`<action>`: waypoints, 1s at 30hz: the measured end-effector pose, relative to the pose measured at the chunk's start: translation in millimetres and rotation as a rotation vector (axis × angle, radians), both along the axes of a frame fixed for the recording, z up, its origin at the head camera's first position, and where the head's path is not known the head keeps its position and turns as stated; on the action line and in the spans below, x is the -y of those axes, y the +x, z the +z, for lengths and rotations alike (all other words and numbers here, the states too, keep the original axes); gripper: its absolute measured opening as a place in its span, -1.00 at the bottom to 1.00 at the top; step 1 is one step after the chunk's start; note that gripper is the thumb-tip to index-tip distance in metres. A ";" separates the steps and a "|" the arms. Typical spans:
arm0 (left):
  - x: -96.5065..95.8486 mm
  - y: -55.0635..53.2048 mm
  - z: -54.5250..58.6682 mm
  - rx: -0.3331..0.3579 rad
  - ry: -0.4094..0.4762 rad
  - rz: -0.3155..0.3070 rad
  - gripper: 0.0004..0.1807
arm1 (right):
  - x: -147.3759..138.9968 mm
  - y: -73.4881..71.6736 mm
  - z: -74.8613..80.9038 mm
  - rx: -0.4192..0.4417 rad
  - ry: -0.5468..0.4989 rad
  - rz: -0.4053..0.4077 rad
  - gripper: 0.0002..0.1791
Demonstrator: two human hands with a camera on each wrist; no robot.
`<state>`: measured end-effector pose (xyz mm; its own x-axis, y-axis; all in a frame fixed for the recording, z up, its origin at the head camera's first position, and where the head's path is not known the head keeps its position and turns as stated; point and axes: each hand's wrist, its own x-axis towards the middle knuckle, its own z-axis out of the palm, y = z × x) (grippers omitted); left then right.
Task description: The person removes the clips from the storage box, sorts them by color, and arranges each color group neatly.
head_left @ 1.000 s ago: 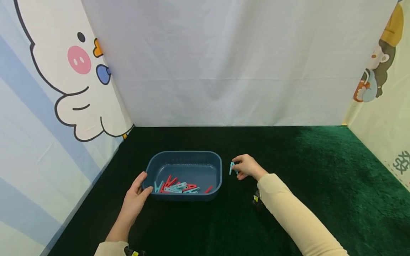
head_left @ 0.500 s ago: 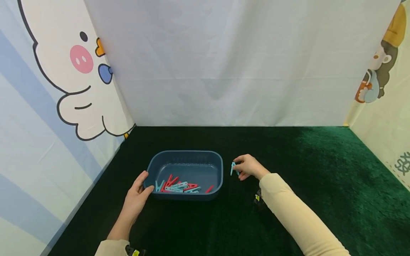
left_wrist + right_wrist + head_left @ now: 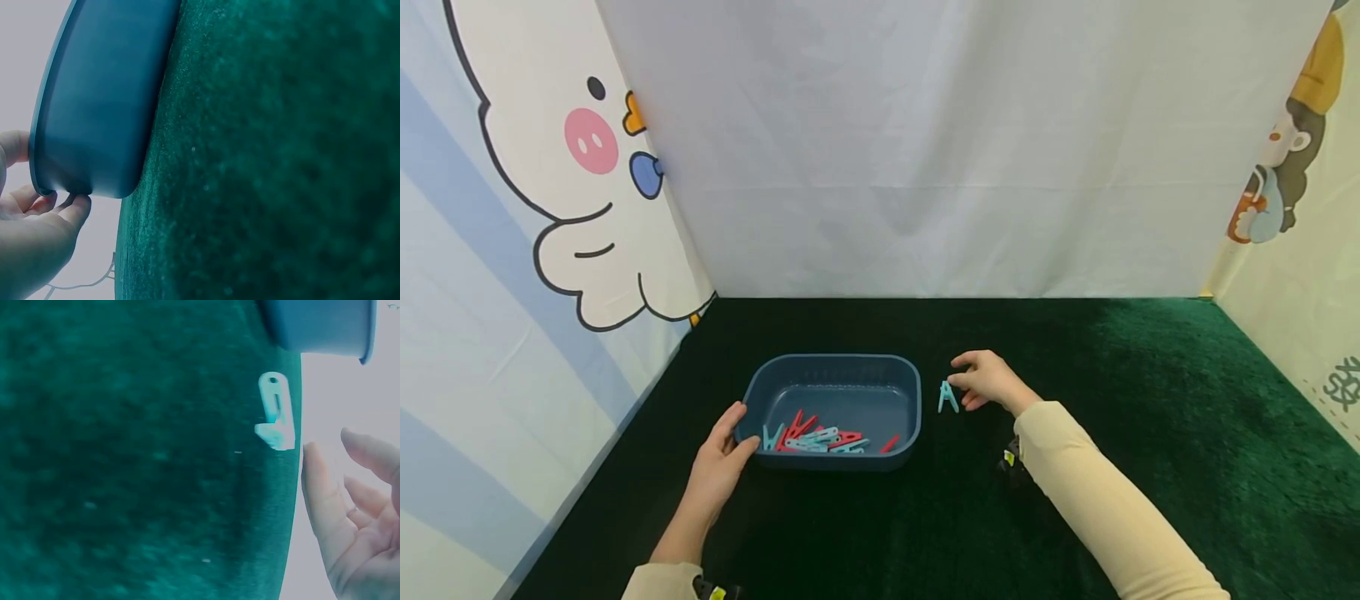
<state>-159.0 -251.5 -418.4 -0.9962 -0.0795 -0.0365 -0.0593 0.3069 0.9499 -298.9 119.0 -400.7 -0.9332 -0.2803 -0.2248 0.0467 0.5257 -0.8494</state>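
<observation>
A blue plastic basin [image 3: 835, 372] stands on the dark green cloth, with red and light-blue clothespins [image 3: 808, 440] heaped along its near side. My left hand [image 3: 718, 463] grips the basin's left near corner, thumb and fingers about the rim; the left wrist view shows the fingertips against the basin's outer wall [image 3: 103, 112]. To the right of the basin, one light-blue clothespin [image 3: 948, 397] stands upright on the cloth with its legs spread. Just right of it and slightly above is my right hand [image 3: 988, 382], fingers loosely bent and holding nothing; the right wrist view shows a gap to the clothespin [image 3: 278, 415].
Green plush cloth [image 3: 1150, 400] spreads across the surface, mostly to the right. A white curtain [image 3: 910, 150] closes off the back. Printed cartoon panels stand on the left [image 3: 572, 192] and right [image 3: 1292, 275].
My right hand has let go of the light-blue clothespin and moved slightly up and to the right. The clothespin stays standing on the cloth. My left hand keeps its place on the basin.
</observation>
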 end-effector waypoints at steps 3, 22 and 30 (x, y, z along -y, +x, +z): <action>-0.3 0.0 0.1 -0.003 0.002 -0.001 -0.40 | -0.2 0.4 8.2 -0.029 -0.002 -0.002 -0.55; 1.3 0.1 -0.8 -0.011 0.018 -0.010 -0.39 | 40.4 13.4 50.0 -0.141 -0.055 0.131 -0.57; 0.8 -0.4 -1.1 -0.004 0.007 -0.007 -0.40 | 65.9 25.0 51.3 -0.141 -0.043 0.221 -0.56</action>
